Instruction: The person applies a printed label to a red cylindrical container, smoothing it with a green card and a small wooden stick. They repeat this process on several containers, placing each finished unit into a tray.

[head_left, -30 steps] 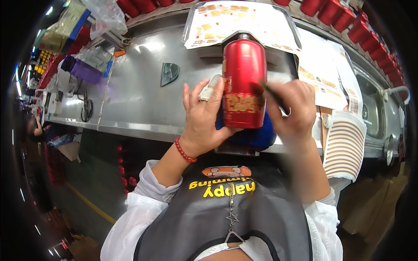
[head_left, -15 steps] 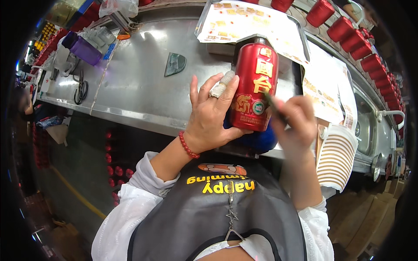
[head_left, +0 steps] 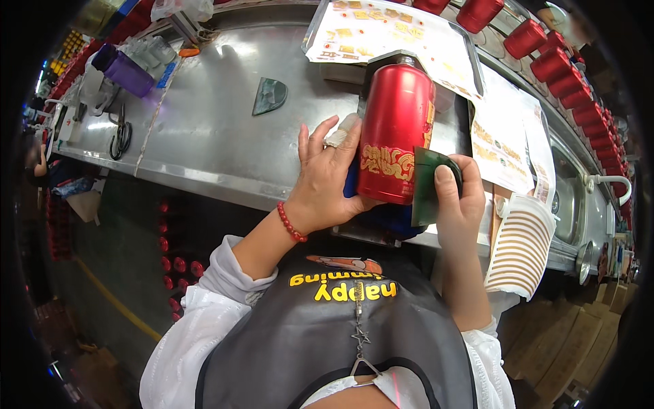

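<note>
A shiny red bottle [head_left: 392, 116] with gold decoration lies in front of me, its neck pointing away. My left hand [head_left: 327, 163] steadies its left side, thumb under the base and index finger along the edge; the other fingers are spread. White wrapping covers one finger. My right hand [head_left: 458, 194] pinches a translucent dark green scraper [head_left: 426, 187], whose edge meets the bottle's right side by the gold pattern. Under the bottle shows part of a blue support [head_left: 398, 228]. Another green scraper [head_left: 270, 96] rests on the metal bench [head_left: 211, 129], farther left.
Beyond the bottle lies a tray with a sheet of gold decals [head_left: 381, 31]. More decal sheets [head_left: 504, 146] are at the right, above a striped white sheet [head_left: 523, 245]. Red bottles [head_left: 555, 65] line the far right. Scissors [head_left: 120, 136] and a purple bottle [head_left: 124, 71] sit at the left.
The bottle has turned, so its large gold characters have moved to the right side and plain red faces up. My right hand's scraper has shifted from the front to the bottle's right side.
</note>
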The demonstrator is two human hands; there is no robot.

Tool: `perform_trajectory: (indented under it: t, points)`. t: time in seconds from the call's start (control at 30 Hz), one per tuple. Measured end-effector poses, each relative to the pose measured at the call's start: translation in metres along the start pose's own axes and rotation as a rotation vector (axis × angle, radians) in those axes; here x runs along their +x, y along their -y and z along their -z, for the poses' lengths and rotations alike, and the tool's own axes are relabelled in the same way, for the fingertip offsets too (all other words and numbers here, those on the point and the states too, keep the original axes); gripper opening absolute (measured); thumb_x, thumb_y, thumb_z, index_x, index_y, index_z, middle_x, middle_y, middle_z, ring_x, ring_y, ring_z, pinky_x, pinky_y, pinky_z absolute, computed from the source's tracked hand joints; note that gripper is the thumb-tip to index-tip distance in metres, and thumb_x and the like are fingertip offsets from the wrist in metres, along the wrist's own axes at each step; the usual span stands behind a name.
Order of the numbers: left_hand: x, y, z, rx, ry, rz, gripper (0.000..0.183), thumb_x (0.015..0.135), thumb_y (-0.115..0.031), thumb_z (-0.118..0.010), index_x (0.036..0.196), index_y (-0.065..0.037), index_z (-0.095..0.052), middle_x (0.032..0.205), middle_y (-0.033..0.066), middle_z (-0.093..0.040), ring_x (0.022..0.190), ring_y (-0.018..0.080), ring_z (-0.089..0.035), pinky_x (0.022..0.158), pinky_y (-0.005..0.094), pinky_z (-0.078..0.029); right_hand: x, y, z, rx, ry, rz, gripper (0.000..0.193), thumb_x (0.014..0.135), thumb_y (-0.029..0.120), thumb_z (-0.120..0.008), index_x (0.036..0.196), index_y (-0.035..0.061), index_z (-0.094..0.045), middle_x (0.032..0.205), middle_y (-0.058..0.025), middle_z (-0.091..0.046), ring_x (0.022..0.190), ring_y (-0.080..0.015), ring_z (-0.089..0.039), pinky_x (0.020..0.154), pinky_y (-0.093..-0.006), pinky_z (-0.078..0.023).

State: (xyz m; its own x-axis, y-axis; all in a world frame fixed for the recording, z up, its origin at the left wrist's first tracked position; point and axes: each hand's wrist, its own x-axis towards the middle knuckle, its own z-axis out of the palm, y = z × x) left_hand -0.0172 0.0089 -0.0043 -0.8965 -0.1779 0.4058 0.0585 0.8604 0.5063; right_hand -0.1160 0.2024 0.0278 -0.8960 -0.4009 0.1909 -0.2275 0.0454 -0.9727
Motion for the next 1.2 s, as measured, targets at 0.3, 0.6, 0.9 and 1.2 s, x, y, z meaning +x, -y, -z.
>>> perform_trajectory:
  t: [0.3,0.6,0.9,1.2]
  points:
    - [0.011,-0.015,0.024,0.321,-0.066,-0.169,0.109,0.074,-0.063,-0.077,0.149,0.006,-0.039,0.107,0.0200,-0.067,0.144,0.0425,-0.028,0.115,0.0687,-0.004,0.010,0.030,-0.020,-0.315,0.109,0.227,0.017,0.099,0.013,-0.061,0.107,-0.0012,-0.058,0.077,-0.0102,-0.065,0.066,-0.0154,-0.061,0.062,-0.0304,-0.049]
    - [0.005,-0.006,0.012,0.122,-0.065,-0.079,0.110,0.075,-0.065,-0.076,0.151,0.004,-0.038,0.090,0.0159,-0.067,0.142,0.0431,-0.033,0.115,0.0683,-0.004,0.006,0.010,-0.005,-0.073,0.019,0.092,0.028,0.102,0.013,-0.057,0.125,-0.0010,-0.058,0.099,-0.0056,-0.066,0.086,-0.0113,-0.061,0.077,-0.0236,-0.049]
    - [0.007,-0.013,0.019,0.121,-0.079,-0.071,0.105,0.073,-0.060,-0.079,0.147,0.005,-0.043,0.100,0.0195,-0.067,0.143,0.0448,-0.031,0.114,0.0699,-0.004,0.023,0.061,-0.032,-0.550,0.158,0.236,0.033,0.095,0.007,-0.058,0.127,-0.0029,-0.060,0.069,-0.0171,-0.064,0.059,-0.0245,-0.065,0.058,-0.0350,-0.051]
    - [0.006,-0.012,0.013,0.099,-0.124,-0.068,0.101,0.073,-0.057,-0.076,0.143,0.009,-0.044,0.091,0.0219,-0.063,0.140,0.0442,-0.032,0.114,0.0708,-0.003,0.029,0.068,-0.054,-0.797,0.219,0.358,0.035,0.092,0.007,-0.061,0.126,-0.0022,-0.060,0.071,-0.0230,-0.066,0.060,-0.0356,-0.067,0.056,-0.0427,-0.052]
